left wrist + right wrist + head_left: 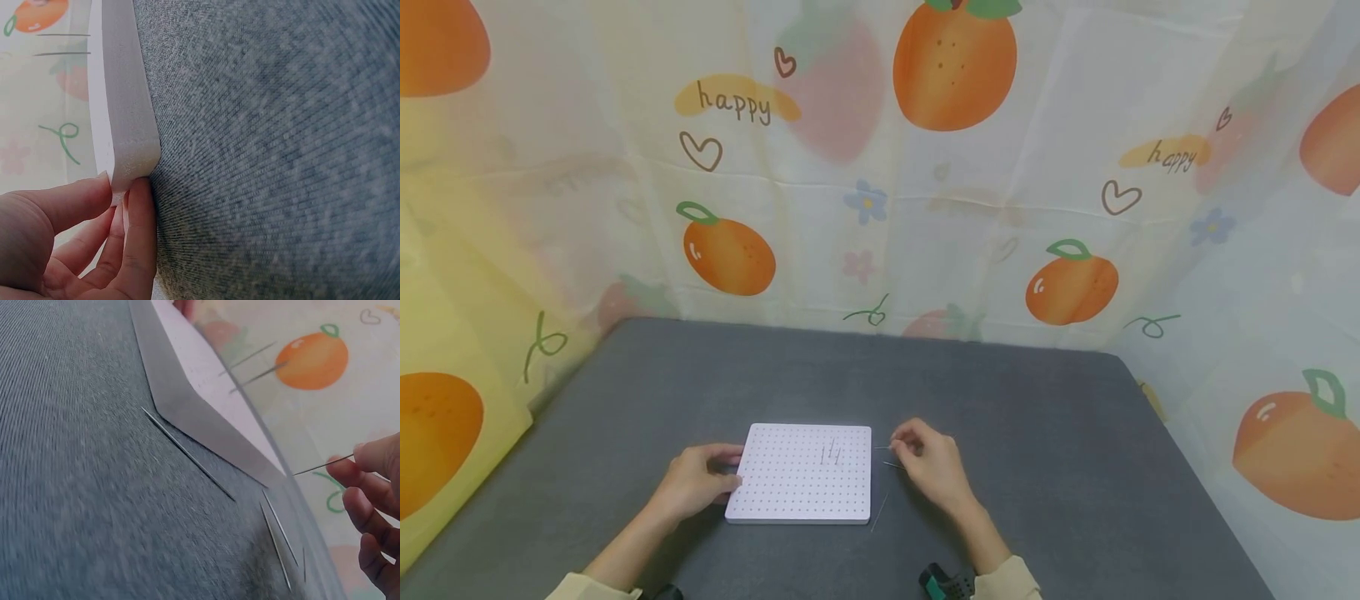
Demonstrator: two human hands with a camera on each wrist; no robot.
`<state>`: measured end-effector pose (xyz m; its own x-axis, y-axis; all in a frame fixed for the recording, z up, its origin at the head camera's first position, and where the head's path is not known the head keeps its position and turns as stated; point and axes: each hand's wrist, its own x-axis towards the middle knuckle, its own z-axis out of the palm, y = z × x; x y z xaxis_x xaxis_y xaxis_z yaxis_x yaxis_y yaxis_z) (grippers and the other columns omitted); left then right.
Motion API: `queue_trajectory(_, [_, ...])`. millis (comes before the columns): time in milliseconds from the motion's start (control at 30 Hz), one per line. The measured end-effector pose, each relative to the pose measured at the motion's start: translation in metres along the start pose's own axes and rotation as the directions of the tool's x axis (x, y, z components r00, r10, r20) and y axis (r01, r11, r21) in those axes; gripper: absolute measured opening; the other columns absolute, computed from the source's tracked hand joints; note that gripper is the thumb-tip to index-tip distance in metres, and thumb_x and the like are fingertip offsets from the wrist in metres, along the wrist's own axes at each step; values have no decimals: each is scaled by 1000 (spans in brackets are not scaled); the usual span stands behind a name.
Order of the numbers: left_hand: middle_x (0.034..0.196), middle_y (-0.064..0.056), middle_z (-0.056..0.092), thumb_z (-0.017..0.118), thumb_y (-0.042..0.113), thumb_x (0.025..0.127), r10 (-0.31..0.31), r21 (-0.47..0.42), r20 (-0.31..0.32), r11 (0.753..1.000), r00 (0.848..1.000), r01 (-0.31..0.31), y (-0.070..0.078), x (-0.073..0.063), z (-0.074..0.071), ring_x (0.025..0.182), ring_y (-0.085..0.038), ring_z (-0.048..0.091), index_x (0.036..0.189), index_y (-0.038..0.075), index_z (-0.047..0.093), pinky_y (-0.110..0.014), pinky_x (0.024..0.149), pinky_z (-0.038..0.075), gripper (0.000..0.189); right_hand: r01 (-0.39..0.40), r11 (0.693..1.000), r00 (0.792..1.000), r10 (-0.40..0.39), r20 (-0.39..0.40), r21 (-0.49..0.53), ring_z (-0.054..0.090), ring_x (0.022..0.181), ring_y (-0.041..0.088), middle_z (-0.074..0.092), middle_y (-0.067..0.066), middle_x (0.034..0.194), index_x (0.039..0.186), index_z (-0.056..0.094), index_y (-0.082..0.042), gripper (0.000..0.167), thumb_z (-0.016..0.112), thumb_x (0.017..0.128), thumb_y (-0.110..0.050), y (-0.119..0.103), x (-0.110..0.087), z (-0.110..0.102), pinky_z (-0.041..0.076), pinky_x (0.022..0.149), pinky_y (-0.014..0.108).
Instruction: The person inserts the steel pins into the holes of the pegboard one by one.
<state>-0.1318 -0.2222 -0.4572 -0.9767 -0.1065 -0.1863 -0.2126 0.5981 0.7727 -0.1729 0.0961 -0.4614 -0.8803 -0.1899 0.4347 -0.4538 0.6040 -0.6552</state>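
Note:
A white square board (pixel 775 496) with rows of small holes lies on the grey cloth. Three thin metal needles (pixel 831 451) stand upright in its right half. My left hand (pixel 694 481) holds the board's left edge, thumb at the top rim and fingers against the side (pixel 134 244). Just off the right edge, my right hand (pixel 929 463) pinches another needle (pixel 322 466) between thumb and index finger; its tip points toward the board. More loose needles lie on the cloth beside the board, one of them slanted near its front right corner (pixel 880 511).
The grey cloth-covered table (pixel 1037 467) extends around the board. A patterned curtain (pixel 955 208) hangs behind it and at both sides. A black and green strap (pixel 940 583) shows near my right sleeve (pixel 1009 581).

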Motion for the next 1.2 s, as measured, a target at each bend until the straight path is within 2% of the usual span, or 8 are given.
queue_trajectory(133, [107,-22,62,67,1,75,3,-1,1,1000,1000,-3,-1,0,0,70,-16,63,117,-5,58,-33,60,56,43,22,1000,1000,-22,5,-10,53,62,0,64,-10,71,82,64,-15,8,68,79,-10,-3,1,6,43,56,17])
queue_trajectory(533, [107,-22,62,67,0,75,3,-4,2,1000,1000,-3,0,0,0,72,-17,63,117,-4,58,-32,60,56,43,38,998,999,-38,-10,-44,55,65,2,65,-9,73,83,64,-18,9,70,79,-12,-18,2,22,44,58,18])
queue_trajectory(833, [108,-24,61,68,1,75,7,-8,12,1000,1000,-7,-2,2,-1,73,-17,63,117,-5,58,-33,60,56,44,51,998,999,-51,-4,-26,55,65,2,66,-8,73,83,64,-17,7,68,79,-13,-25,4,33,44,58,18])
queue_trajectory(1200, [108,-23,62,68,0,75,6,-23,9,1000,1000,-5,-3,2,-1,73,-17,63,116,-4,58,-33,60,56,43,32,997,999,-33,-4,-70,52,63,2,65,-9,73,82,64,-21,7,68,79,-16,-29,2,44,41,56,18])
